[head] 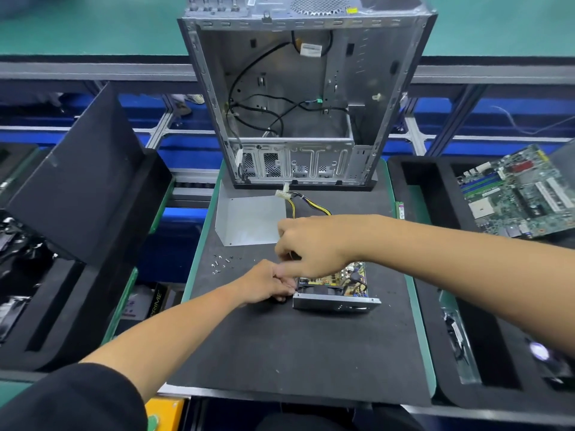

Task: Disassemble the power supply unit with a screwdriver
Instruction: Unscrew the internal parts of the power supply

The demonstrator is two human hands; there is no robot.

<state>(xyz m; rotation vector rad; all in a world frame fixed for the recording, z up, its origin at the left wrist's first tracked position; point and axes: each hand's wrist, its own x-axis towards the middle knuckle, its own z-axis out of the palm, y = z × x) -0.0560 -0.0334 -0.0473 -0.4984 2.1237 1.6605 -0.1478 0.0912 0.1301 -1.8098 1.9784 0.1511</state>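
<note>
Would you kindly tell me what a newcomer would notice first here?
The gutted computer case looms at the back of the black mat. In front of it, the left hand and right hand meet over the opened power supply unit. Loose screws lie scattered just left of them.

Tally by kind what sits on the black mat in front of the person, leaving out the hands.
Computer case: 1
Opened power supply unit: 1
Removed metal cover: 1
Cable bundle with white connector: 1
Cluster of loose screws: 1, single screws too small to count
Total: 5
</note>
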